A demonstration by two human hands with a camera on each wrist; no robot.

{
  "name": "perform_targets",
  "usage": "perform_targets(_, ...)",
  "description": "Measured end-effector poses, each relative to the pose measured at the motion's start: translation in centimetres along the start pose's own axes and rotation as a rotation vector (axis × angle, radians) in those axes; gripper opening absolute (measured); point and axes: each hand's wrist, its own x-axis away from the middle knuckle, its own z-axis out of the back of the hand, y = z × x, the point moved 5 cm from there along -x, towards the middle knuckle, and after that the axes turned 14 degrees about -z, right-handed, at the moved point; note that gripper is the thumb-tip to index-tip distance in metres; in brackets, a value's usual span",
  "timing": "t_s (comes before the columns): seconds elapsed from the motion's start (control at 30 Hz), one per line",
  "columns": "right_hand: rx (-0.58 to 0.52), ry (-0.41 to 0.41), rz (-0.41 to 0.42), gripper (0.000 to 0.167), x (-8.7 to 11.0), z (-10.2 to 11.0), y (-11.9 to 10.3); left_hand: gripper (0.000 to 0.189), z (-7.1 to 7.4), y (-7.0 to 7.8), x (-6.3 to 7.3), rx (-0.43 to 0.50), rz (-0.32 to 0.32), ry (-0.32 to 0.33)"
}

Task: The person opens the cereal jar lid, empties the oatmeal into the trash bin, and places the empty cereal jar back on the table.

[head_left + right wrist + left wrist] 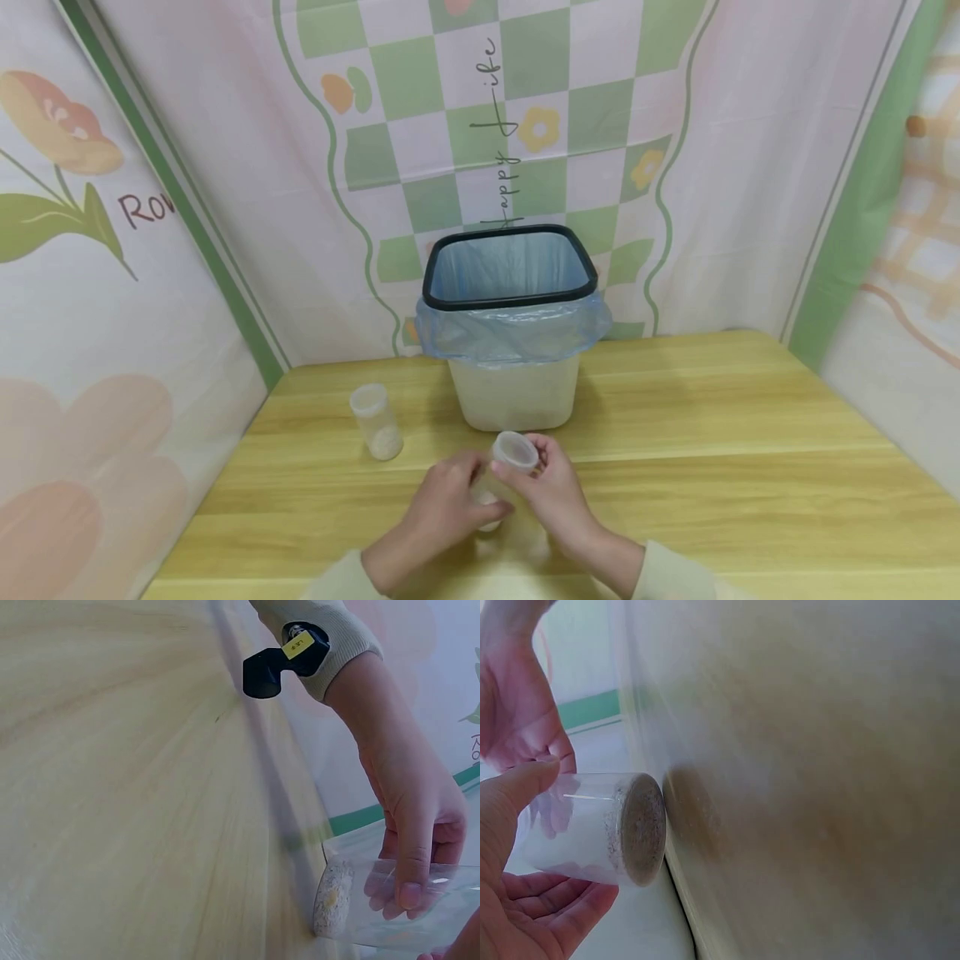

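Because thin plastic gives, a light grip should do

While the table (712,442) spans the lower part of the head view, the bin (517,400) stands on it just above centre, its blue liner (517,335) folded out beneath a black rim (512,304). Below the bin, at lower centre, the left hand (448,502) curls round the tub (585,840), thumb on one side, fingers on the other; the right hand (557,492) pinches its top end. Whether its base touches the table I cannot tell. A second tub (377,423) stands left of the bin.

The clear wall looks smooth, so it may slip if dry fingers hold too loosely, and it probably dents if squeezed hard. It should be light, with most weight low, where a speckled filling (332,900) covers the bottom. The lower body seems the best place for the steadying hand; the milky cap (516,451), likely stiffer, suits a fingertip pinch at its edge.
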Motion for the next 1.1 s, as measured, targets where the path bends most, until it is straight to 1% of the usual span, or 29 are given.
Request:
perform_targets(0.2,-0.015,0.001,-0.004,0.057,0.0,0.0,0.1,0.051,0.0,0.1,-0.1,0.0,-0.003,-0.013)
perform_targets(0.3,-0.029,-0.022,0.007,0.057,-0.1,0.0,0.1,0.051,0.1,-0.1,-0.1,0.042,0.001,-0.034)
perform_targets(0.4,-0.025,-0.042,0.035,0.055,-0.2,0.2,-0.1,0.049,0.0,-0.7,-0.2,0.134,0.011,-0.056)
perform_targets(0.57,-0.018,-0.096,0.048,0.053,-0.6,0.5,-0.3,0.044,-0.1,-1.7,-0.2,0.342,0.027,-0.092)
perform_targets(0.67,0.007,-0.167,0.061,0.056,-0.9,0.8,-0.4,0.038,-0.2,-2.1,-0.3,0.447,0.031,-0.118)
perform_targets(0.8,0.045,-0.304,0.101,0.063,-1.2,1.0,-0.5,0.035,-0.2,-2.5,-0.3,0.539,0.039,-0.162)
perform_targets(0.87,0.056,-0.366,0.115,0.065,-1.2,1.1,-0.6,0.037,-0.2,-2.6,-0.3,0.56,0.045,-0.181)
perform_targets(0.97,0.06,-0.42,0.116,0.069,-1.2,1.1,-0.6,0.041,-0.2,-2.6,-0.3,0.576,0.044,-0.192)
perform_targets(1.03,0.062,-0.43,0.122,0.072,-1.2,1.1,-0.7,0.043,-0.3,-2.6,-0.3,0.568,0.047,-0.187)
perform_targets(1.1,0.056,-0.404,0.11,0.075,-1.1,1.1,-0.6,0.044,-0.3,-2.5,-0.3,0.553,0.052,-0.172)
